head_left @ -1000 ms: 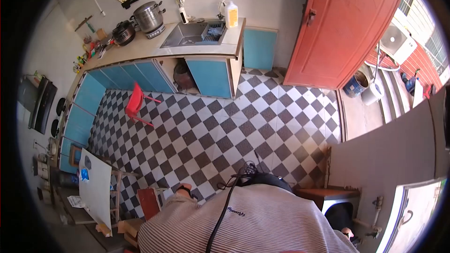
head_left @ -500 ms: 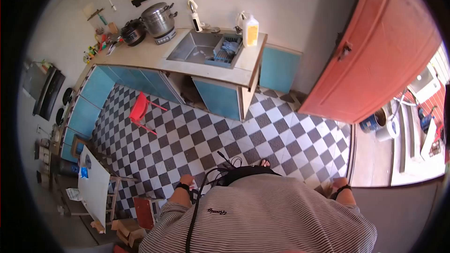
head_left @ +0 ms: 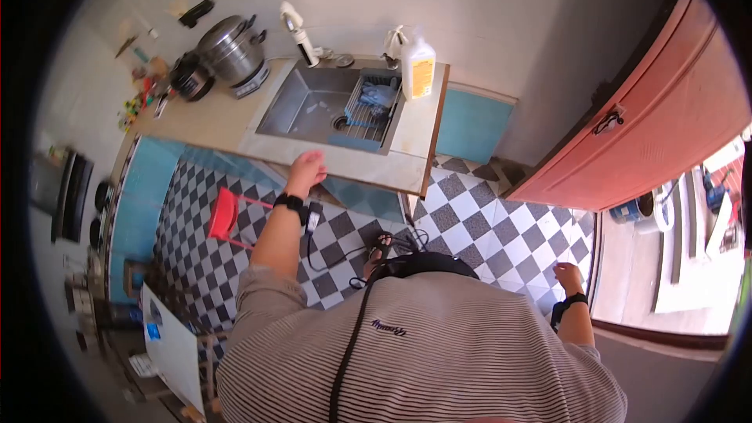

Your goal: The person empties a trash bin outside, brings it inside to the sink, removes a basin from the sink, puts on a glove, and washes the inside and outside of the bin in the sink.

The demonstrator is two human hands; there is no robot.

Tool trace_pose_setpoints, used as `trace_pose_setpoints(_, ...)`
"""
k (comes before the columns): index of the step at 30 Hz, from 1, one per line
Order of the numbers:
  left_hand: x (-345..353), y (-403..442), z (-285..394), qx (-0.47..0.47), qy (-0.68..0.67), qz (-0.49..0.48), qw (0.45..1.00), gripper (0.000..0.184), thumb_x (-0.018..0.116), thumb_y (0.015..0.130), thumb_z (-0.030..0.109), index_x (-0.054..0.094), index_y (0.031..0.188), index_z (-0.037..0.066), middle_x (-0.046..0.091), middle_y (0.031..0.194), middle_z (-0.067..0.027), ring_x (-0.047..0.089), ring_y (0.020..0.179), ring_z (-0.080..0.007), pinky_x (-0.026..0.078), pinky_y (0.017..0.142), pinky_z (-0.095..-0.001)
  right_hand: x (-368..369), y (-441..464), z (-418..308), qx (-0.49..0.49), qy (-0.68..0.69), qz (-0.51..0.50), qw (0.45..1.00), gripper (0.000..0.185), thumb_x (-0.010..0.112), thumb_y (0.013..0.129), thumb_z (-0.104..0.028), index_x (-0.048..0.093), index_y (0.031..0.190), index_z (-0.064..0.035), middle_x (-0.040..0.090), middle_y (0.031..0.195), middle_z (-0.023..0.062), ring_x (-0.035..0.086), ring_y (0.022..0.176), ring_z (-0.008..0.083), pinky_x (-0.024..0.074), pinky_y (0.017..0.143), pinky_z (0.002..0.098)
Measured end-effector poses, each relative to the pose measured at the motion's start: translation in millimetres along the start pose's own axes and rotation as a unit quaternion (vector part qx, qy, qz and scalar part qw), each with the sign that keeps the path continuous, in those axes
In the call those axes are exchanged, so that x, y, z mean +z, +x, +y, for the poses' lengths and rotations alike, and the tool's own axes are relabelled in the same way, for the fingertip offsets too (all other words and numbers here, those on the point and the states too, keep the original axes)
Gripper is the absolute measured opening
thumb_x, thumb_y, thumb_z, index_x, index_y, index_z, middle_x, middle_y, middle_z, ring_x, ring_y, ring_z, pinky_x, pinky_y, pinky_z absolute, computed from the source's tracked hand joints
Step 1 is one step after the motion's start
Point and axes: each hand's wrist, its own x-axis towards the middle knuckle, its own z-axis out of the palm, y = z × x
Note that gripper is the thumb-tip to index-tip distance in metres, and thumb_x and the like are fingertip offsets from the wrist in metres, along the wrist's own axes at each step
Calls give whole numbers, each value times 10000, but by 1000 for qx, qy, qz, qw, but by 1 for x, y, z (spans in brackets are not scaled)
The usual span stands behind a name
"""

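My left hand [head_left: 306,171], with a black band on its wrist, is in front of the counter [head_left: 337,158] near the sink [head_left: 301,106]. Its fingers are loosely bent and a little apart, holding nothing that I can see. My right hand [head_left: 569,276] hangs low at my right side over the checkered floor, also banded at the wrist. The fingers there are half bent and look empty. A drying rack [head_left: 362,116] with bluish cloth or gloves [head_left: 377,95] sits in the sink's right part. Beside it stands a white bottle with a yellow label [head_left: 418,70].
A steamer pot [head_left: 229,51] and a dark cooker [head_left: 190,78] stand on the counter's left. Below is a red chair [head_left: 223,214]. The red door [head_left: 650,117] stands open at the right, with buckets [head_left: 631,210] outside. A white board [head_left: 176,345] is at lower left.
The sink and counter are closer in view. My left hand has risen and moved forward to the counter's edge. My right hand, out of clear view at first, now shows at my side.
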Motion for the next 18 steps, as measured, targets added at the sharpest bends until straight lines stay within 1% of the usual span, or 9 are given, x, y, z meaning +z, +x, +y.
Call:
trace_pose_setpoints(2, 31, 67, 50, 27, 19, -51, 998, 282, 612, 849, 229, 553, 1097, 108, 583, 952, -20, 593, 803, -144, 508, 681, -296, 7, -38, -19, 101, 128, 15, 986, 339, 622, 744, -183, 636, 994, 45, 661, 739, 118, 633, 613, 175, 507, 578, 286)
trace_pose_setpoints(3, 45, 106, 72, 39, 16, -82, 996, 271, 614, 850, 239, 558, 1079, 104, 585, 940, -17, 592, 802, -143, 507, 681, -298, 24, -50, -6, 106, 104, 29, 988, 306, 604, 757, -165, 635, 969, 54, 648, 696, 105, 614, 579, 167, 481, 521, 282)
trace_pose_setpoints(5, 78, 181, 105, 30, -28, -132, 990, 288, 620, 854, 246, 540, 1085, 94, 578, 949, -27, 574, 824, -145, 507, 722, -309, 58, -103, -13, 181, 180, 98, 962, 206, 540, 747, -171, 657, 668, -22, 591, 546, 80, 553, 500, 146, 407, 446, 303)
trace_pose_setpoints(6, 93, 222, 112, 24, -61, -151, 986, 289, 626, 850, 245, 540, 1078, 90, 581, 945, -34, 567, 821, -152, 506, 732, -328, 51, -150, -58, 164, 139, 87, 973, 218, 539, 731, -188, 628, 592, -46, 558, 509, 70, 535, 483, 150, 405, 443, 315)
trace_pose_setpoints(8, 129, 275, 129, -14, -80, -129, 988, 327, 644, 834, 255, 532, 1097, 96, 570, 970, -43, 548, 836, -169, 501, 710, -344, 89, -215, -69, 266, 174, 67, 946, 196, 551, 750, -181, 615, 624, -45, 575, 551, 63, 520, 454, 160, 388, 416, 311)
trace_pose_setpoints(9, 146, 299, 133, -24, -81, -116, 990, 334, 653, 825, 260, 540, 1096, 101, 563, 970, -43, 539, 825, -172, 499, 682, -340, 95, -246, -83, 340, 333, 3, 880, 149, 587, 802, -145, 659, 852, -25, 577, 592, 47, 539, 494, 144, 405, 438, 286)
trace_pose_setpoints(10, 161, 319, 133, -18, -58, -96, 994, 400, 665, 812, 279, 523, 1136, 91, 546, 1007, -55, 519, 853, -186, 495, 675, -342, 99, -275, -114, 438, 284, 40, 852, 148, 591, 806, -141, 656, 877, -28, 576, 612, 38, 534, 493, 138, 387, 419, 269)
trace_pose_setpoints(14, 201, 374, 125, -65, -36, -90, 993, 413, 684, 793, 286, 518, 1133, 121, 538, 985, -38, 510, 852, -171, 480, 691, -323, 119, -366, -152, 505, 334, 90, 790, 181, 594, 817, -155, 634, 937, -25, 583, 647, 60, 556, 505, 158, 401, 394, 273)
trace_pose_setpoints(18, 216, 390, 119, -151, -139, -159, 966, 283, 681, 804, 263, 548, 1029, 155, 560, 903, 6, 510, 849, -123, 437, 748, -299, 125, -404, -208, 564, 329, 93, 752, 218, 586, 832, -165, 594, 978, -4, 598, 693, 103, 598, 538, 211, 437, 401, 315)
